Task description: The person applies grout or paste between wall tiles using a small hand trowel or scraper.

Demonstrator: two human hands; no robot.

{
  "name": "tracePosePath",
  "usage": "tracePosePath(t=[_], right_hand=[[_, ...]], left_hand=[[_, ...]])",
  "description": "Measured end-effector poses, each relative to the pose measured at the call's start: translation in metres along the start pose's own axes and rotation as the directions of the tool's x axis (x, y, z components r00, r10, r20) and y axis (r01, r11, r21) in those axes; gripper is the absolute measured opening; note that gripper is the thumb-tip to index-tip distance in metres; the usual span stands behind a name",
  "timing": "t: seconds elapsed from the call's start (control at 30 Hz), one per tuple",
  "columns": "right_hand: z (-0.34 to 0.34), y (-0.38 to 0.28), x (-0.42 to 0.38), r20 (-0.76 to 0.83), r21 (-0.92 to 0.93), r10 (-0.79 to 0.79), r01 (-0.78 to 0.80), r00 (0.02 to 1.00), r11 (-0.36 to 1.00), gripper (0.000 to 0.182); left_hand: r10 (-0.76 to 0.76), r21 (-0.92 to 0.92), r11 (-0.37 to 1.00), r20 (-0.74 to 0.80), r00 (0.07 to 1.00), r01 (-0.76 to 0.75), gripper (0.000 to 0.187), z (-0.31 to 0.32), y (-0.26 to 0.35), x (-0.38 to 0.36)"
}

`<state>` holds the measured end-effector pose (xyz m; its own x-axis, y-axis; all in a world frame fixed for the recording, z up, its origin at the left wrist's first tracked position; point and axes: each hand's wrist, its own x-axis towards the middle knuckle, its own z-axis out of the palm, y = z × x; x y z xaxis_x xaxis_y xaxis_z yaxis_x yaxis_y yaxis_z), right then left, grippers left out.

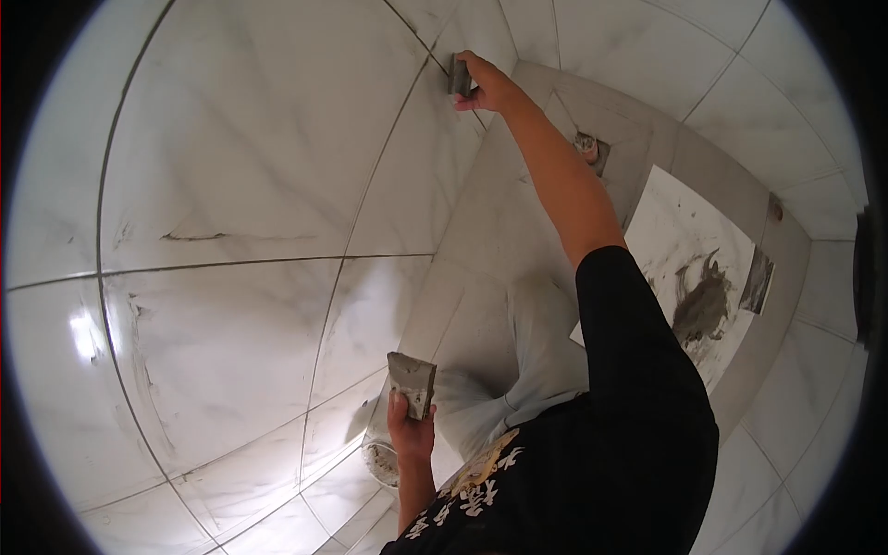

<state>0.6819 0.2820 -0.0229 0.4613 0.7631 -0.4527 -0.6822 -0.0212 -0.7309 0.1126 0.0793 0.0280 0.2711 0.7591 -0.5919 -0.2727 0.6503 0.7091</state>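
My right hand (486, 85) is stretched far forward, with fingers and thumb closed around a small grey rectangular scraper-like piece (460, 76). That piece is at the wall, by a dark joint between marble-patterned tiles (250, 111). Lower down and close to my body, my left hand (412, 433) grips a small flat rectangular board (413, 381) from below. Wet grey paste covers much of the board's upper face. Grey smears mark several wall tiles near their joints.
A white sheet (680, 217) with a heap of grey paste (703, 310) lies on the floor at right. Beyond my arm, a pipe end (586, 145) sticks out of a square floor opening. A round paste-stained container (380, 462) stands beside my left forearm.
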Motion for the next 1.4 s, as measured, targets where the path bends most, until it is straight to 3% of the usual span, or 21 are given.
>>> tracePosePath(t=[0.1, 0.23, 0.47, 0.57, 0.67, 0.7, 0.73, 1.0, 1.1, 1.13, 1.2, 1.23, 1.3, 1.33, 1.4], right_hand=[[0.036, -0.033, -0.015, 0.006, 0.009, -0.034, 0.034, 0.999, 0.999, 0.044], [0.025, -0.062, -0.041, 0.109, -0.045, -0.129, 0.134, 0.986, 0.990, 0.044], [0.052, -0.084, -0.033, 0.094, -0.146, -0.068, 0.081, 0.993, 0.986, 0.042], [0.067, -0.107, -0.046, 0.123, -0.078, -0.124, 0.134, 0.985, 0.988, 0.040], [0.095, -0.142, -0.066, 0.044, -0.022, -0.179, 0.181, 0.983, 0.983, 0.048], [0.103, -0.156, -0.074, 0.134, -0.057, -0.218, 0.227, 0.967, 0.972, 0.038], [0.110, -0.170, -0.082, 0.225, -0.086, -0.253, 0.278, 0.941, 0.957, 0.041], [0.158, -0.266, -0.147, 0.407, 0.017, -0.412, 0.445, 0.815, 0.896, 0.042], [0.150, -0.294, -0.164, 0.678, 0.037, -0.377, 0.484, 0.630, 0.874, 0.043], [0.143, -0.292, -0.174, 0.689, 0.045, -0.387, 0.498, 0.612, 0.866, 0.043], [0.134, -0.275, -0.185, 0.478, -0.049, -0.630, 0.735, 0.612, 0.677, 0.049], [0.132, -0.273, -0.181, 0.490, -0.042, -0.634, 0.742, 0.599, 0.669, 0.049], [0.127, -0.268, -0.170, 0.501, -0.428, -0.657, 0.821, 0.563, 0.377, 0.061], [0.129, -0.264, -0.159, 0.502, -0.426, -0.659, 0.823, 0.560, 0.375, 0.061], [0.137, -0.262, -0.140, 0.568, -0.494, -0.772, 0.868, 0.285, -0.043, 0.068]], left_hand=[[0.016, -0.018, 1.000, 0.025, 1.000, -0.016, 0.030, -0.008, -0.003, -0.006], [0.007, -0.030, 1.000, -0.015, 1.000, -0.007, 0.030, -0.019, -0.010, -0.005], [0.059, -0.109, 0.993, 0.056, 0.997, -0.053, 0.029, -0.019, -0.004, -0.004], [0.064, -0.130, 0.990, 0.049, 0.997, -0.057, 0.029, -0.026, -0.009, -0.005], [0.039, -0.163, 0.986, 0.103, 0.994, -0.022, 0.028, -0.027, -0.013, 0.003], [0.034, -0.143, 0.989, 0.099, 0.995, -0.020, 0.028, -0.024, -0.013, 0.004], [0.033, -0.124, 0.992, 0.095, 0.995, -0.021, 0.028, -0.021, -0.013, 0.006], [0.047, -0.071, 0.997, 0.175, 0.983, -0.035, 0.028, 0.003, -0.013, 0.015], [0.072, -0.057, 0.996, 0.166, 0.984, -0.063, 0.028, -0.001, -0.015, 0.010], [0.089, -0.071, 0.994, 0.148, 0.985, -0.079, 0.027, -0.001, -0.016, 0.008], [0.113, -0.078, 0.992, 0.126, 0.986, -0.104, 0.027, -0.005, -0.018, 0.002], [0.104, -0.062, 0.993, 0.106, 0.989, -0.097, 0.027, -0.009, -0.020, -0.001], [0.099, -0.051, 0.994, 0.090, 0.991, -0.095, 0.027, -0.011, -0.023, -0.001], [0.086, -0.049, 0.995, 0.105, 0.991, -0.081, 0.027, -0.013, -0.023, -0.002], [0.071, -0.043, 0.997, 0.120, 0.990, -0.066, 0.027, -0.012, -0.021, -0.003]])
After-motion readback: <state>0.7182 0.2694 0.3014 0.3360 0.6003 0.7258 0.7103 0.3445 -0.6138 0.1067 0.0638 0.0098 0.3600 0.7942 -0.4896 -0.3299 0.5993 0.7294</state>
